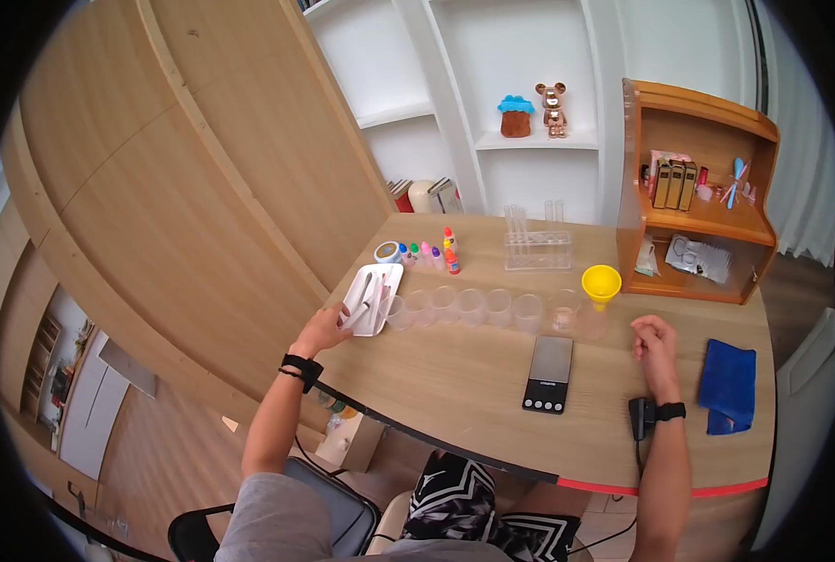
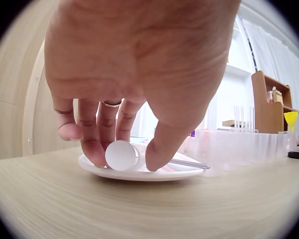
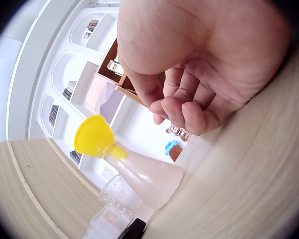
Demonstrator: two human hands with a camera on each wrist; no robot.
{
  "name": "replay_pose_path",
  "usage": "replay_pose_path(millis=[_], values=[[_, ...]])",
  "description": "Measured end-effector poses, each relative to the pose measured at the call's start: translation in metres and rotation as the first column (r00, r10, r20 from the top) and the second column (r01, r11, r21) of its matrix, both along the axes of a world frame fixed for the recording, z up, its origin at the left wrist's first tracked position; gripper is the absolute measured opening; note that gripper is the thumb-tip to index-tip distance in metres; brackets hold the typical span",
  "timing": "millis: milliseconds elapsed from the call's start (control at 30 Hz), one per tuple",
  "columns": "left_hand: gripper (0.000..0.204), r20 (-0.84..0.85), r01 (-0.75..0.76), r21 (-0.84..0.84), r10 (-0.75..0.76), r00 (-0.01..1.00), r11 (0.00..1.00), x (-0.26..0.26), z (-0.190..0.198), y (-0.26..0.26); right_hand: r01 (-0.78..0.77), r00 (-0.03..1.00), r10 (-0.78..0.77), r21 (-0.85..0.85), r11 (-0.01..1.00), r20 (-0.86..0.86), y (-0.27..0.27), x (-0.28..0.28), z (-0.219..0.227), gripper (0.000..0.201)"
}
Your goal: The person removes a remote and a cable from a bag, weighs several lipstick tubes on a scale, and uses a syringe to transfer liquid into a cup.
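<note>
My left hand [image 1: 319, 330] is at the near end of a white tray [image 1: 393, 269] on the left of the table. Thumb and fingers pinch a white cylinder with a flat round end [image 2: 121, 155], low over the tray in the left wrist view. A thin metal rod [image 2: 189, 163] sticks out past the tray's rim. Several slim tools lie in the tray. My right hand [image 1: 656, 348] rests on the table with fingers loosely curled, holding nothing. Close to it stands a clear conical flask [image 3: 147, 177] with a yellow funnel [image 3: 94, 137] in its neck.
Several clear plastic cups [image 1: 471, 304] run in a row rightward from the tray. A digital scale [image 1: 551, 361] lies before them. Behind are small coloured bottles [image 1: 450, 258] and a test tube rack [image 1: 537, 251]. A blue cloth [image 1: 729, 384] and wooden cabinet [image 1: 694, 220] are at right.
</note>
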State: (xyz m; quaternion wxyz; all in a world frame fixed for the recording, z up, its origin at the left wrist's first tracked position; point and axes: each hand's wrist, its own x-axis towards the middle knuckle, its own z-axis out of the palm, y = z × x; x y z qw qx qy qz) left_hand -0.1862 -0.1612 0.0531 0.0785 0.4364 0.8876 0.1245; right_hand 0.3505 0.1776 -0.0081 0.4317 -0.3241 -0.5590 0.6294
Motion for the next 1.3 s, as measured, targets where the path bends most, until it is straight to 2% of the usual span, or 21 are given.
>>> replay_pose_path(millis=[67, 133, 167, 200, 267, 400, 467, 533, 600, 667, 733, 800, 967, 1000, 1067, 1100, 1167, 1300], values=[[0.044, 0.004, 0.035, 0.005, -0.035, 0.999, 0.999, -0.003, 0.002, 0.000, 0.006, 1.000, -0.006, -0.015, 1.000, -0.006, 0.000, 0.000, 0.000, 0.010], [0.037, -0.094, -0.051, 0.128, 0.063, 0.994, 0.990, -0.010, 0.005, -0.004, 0.014, 1.000, -0.014, -0.033, 0.999, -0.009, -0.002, 0.000, 0.002, 0.010], [0.034, -0.227, 0.032, 0.240, 0.024, 0.974, 0.970, -0.019, 0.004, -0.007, 0.010, 1.000, -0.010, -0.032, 0.999, -0.009, -0.003, -0.001, 0.004, 0.011], [0.034, -0.224, 0.039, 0.240, 0.016, 0.974, 0.970, -0.027, 0.003, -0.009, 0.004, 1.000, -0.004, -0.031, 1.000, -0.007, -0.003, -0.001, 0.004, 0.011], [0.027, -0.230, -0.028, 0.433, 0.140, 0.963, 0.901, -0.019, 0.030, -0.008, 0.003, 1.000, -0.003, -0.027, 1.000, -0.012, 0.001, 0.000, -0.001, 0.011], [0.020, -0.211, -0.044, 0.542, 0.187, 0.959, 0.839, -0.010, 0.073, -0.009, -0.022, 1.000, 0.022, -0.034, 0.999, 0.003, -0.002, 0.000, 0.005, 0.010], [0.015, -0.177, 0.015, 0.723, 0.165, 0.970, 0.691, -0.001, 0.093, -0.005, -0.023, 1.000, 0.023, -0.035, 0.999, -0.008, -0.001, 0.000, 0.004, 0.010], [0.012, -0.175, 0.033, 0.747, 0.149, 0.973, 0.664, 0.006, 0.111, -0.001, -0.023, 1.000, 0.022, -0.035, 0.999, -0.019, -0.002, 0.001, 0.003, 0.010], [0.019, -0.161, 0.087, 0.834, 0.089, 0.983, 0.545, 0.018, 0.129, 0.009, -0.011, 1.000, 0.010, -0.039, 0.999, -0.028, -0.003, 0.001, 0.005, 0.010], [0.017, -0.147, 0.102, 0.841, 0.042, 0.988, 0.532, 0.030, 0.147, 0.022, -0.008, 1.000, 0.008, -0.025, 1.000, -0.022, 0.000, 0.001, 0.002, 0.010], [0.014, -0.119, 0.165, 0.880, -0.129, 0.984, 0.446, 0.054, 0.166, 0.043, 0.013, 1.000, -0.013, -0.020, 1.000, -0.005, 0.002, 0.004, -0.004, 0.011], [0.011, -0.084, 0.167, 0.887, -0.204, 0.975, 0.430, 0.088, 0.184, 0.070, -0.028, 0.999, 0.027, -0.018, 0.999, -0.041, 0.003, 0.002, -0.004, 0.011], [0.011, -0.162, 0.428, 0.801, -0.535, 0.829, 0.420, 0.164, 0.207, 0.146, -0.049, 0.998, 0.047, -0.039, 0.998, -0.042, 0.000, 0.005, 0.000, 0.011], [0.012, -0.176, 0.461, 0.770, -0.547, 0.818, 0.442, 0.178, 0.210, 0.159, -0.070, 0.997, 0.069, -0.042, 0.997, -0.024, 0.001, 0.005, 0.001, 0.011], [0.013, -0.278, 0.564, 0.722, -0.579, 0.766, 0.401, 0.210, 0.216, 0.184, -0.065, 0.997, 0.064, -0.034, 0.997, -0.032, 0.002, 0.005, -0.001, 0.011], [0.013, -0.284, 0.571, 0.723, -0.587, 0.758, 0.388, 0.221, 0.217, 0.194, -0.071, 0.997, 0.070, -0.039, 0.997, -0.027, 0.001, 0.006, 0.000, 0.011], [0.015, -0.318, 0.640, 0.626, -0.603, 0.731, 0.446, 0.240, 0.216, 0.217, -0.081, 0.997, 0.080, -0.049, 0.995, -0.021, 0.000, 0.006, 0.002, 0.010], [0.019, -0.374, 0.722, 0.572, -0.660, 0.652, 0.389, 0.263, 0.201, 0.252, -0.094, 0.995, 0.091, -0.062, 0.994, -0.047, 0.003, 0.005, -0.002, 0.012]])
